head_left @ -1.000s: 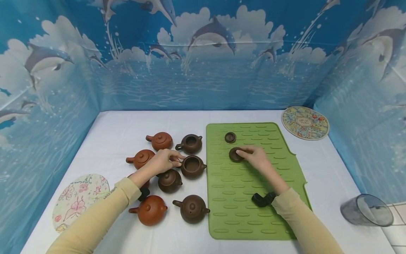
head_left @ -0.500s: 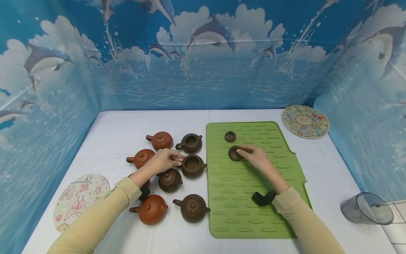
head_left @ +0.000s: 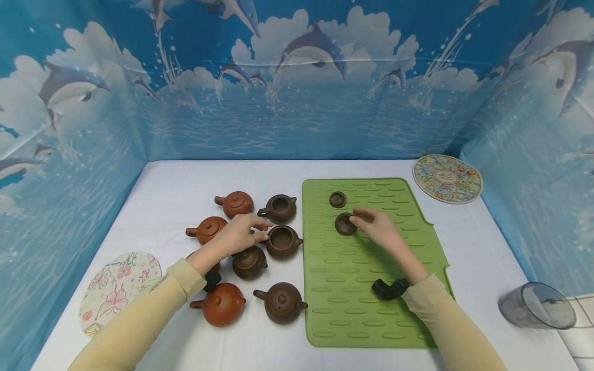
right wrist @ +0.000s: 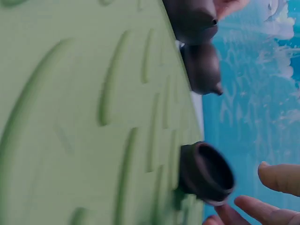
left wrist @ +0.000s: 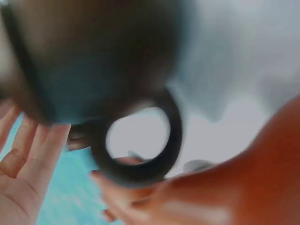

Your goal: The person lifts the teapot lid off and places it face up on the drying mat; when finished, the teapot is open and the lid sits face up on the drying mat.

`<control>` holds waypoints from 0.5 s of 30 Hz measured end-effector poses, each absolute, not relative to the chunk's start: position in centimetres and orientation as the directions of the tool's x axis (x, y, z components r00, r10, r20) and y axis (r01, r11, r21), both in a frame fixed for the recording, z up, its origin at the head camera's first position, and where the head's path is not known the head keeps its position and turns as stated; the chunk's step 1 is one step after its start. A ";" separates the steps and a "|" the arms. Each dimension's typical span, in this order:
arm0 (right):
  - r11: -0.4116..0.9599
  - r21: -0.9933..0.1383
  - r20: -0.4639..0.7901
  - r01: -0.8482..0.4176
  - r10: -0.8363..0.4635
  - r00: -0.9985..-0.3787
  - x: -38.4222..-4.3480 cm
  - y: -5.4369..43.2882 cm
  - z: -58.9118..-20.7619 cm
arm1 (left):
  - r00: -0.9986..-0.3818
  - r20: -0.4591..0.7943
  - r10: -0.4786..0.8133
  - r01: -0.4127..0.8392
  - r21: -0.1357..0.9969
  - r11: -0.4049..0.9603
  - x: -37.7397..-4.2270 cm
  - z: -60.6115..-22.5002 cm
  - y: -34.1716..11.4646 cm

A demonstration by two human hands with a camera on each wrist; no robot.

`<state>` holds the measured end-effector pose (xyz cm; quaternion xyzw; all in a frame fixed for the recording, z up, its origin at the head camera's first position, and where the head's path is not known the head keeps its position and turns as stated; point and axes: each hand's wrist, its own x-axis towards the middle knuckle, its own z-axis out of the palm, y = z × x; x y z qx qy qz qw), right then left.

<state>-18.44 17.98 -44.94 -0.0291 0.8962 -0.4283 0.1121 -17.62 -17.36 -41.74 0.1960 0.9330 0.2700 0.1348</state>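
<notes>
An upturned dark brown teapot lid (head_left: 344, 225) lies on the green mat (head_left: 334, 309). My right hand (head_left: 379, 226) is just beside it, thumb and fingers apart; the right wrist view shows the fingers spread close to the lid (right wrist: 190, 168). Farther back on the mat is a smaller upturned lid (head_left: 337, 199). My left hand (head_left: 238, 236) hovers at the handle side of a lidless dark brown teapot (head_left: 283, 241), its fingers loosely bent. In the left wrist view those fingers (left wrist: 44, 154) lie straight beside the blurred pot, and its ring handle is free.
Another lidless dark teapot (head_left: 280, 208) stands behind. Several lidded teapots surround the left arm, among them an orange-brown one (head_left: 224, 305) and a dark one (head_left: 283, 303). A grey cup (head_left: 533, 306) lies on its side at right. Round mats (head_left: 447, 179) sit at the table's sides.
My right hand has let go of the larger lid and lifted slightly away to the right; the lid stays on the mat. The left hand's fingers have drawn slightly away from the lidless teapot.
</notes>
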 end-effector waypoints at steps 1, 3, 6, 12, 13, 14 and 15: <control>0.641 -0.767 -0.159 0.027 -0.149 -0.976 -18.2 17.9 -44.6 | -0.886 -0.131 0.444 0.303 0.560 0.771 -17.3 -41.4 -17.3; 0.655 -0.756 -0.120 -0.010 -0.154 -0.981 -17.7 17.7 -43.8 | -0.880 -0.085 0.468 0.343 0.566 0.749 -16.5 -40.4 -17.2; 0.656 -0.752 -0.071 -0.059 -0.169 -0.983 -16.6 17.1 -42.7 | -0.867 -0.015 0.497 0.401 0.571 0.716 -14.8 -39.3 -17.2; 0.619 -0.768 0.012 -0.168 -0.248 -0.969 -14.2 15.1 -41.2 | -0.831 0.046 0.554 0.472 0.587 0.658 -10.9 -38.9 -17.6; 0.605 -0.772 0.026 -0.194 -0.274 -0.961 -13.8 14.7 -41.1 | -0.827 0.044 0.561 0.475 0.588 0.654 -10.3 -39.0 -17.7; 0.589 -0.781 0.030 -0.208 -0.296 -0.955 -13.4 14.2 -41.0 | -0.823 0.039 0.566 0.476 0.590 0.652 -9.7 -39.1 -17.8; 0.577 -0.785 0.034 -0.224 -0.322 -0.946 -13.0 13.8 -41.0 | -0.823 0.029 0.567 0.470 0.597 0.651 -9.2 -39.3 -17.9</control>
